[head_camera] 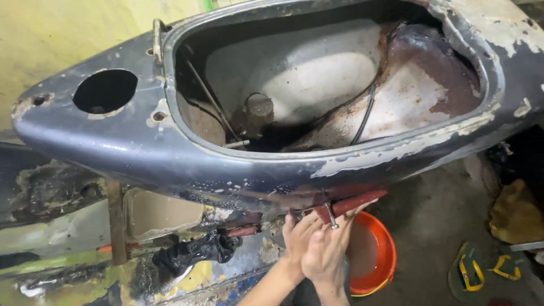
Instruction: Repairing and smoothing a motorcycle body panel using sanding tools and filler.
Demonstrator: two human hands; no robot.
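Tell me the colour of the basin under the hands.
Orange-red basin, seen best in the head view, just below both hands.

Glossy, flaking painted-metal scooter body (170, 153); smooth orange plastic basin (381, 255)

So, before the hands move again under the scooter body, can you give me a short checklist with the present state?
1. Both hands on the work: ok. Left hand and right hand press together at the red-handled tool.
2. Tool tip seated: cannot tell, hidden under the scooter body.
3. Body resting steadily: cannot tell, supports not seen.
4. Orange basin below the hands: ok.
5. Cable inside the shell away from hands: ok.
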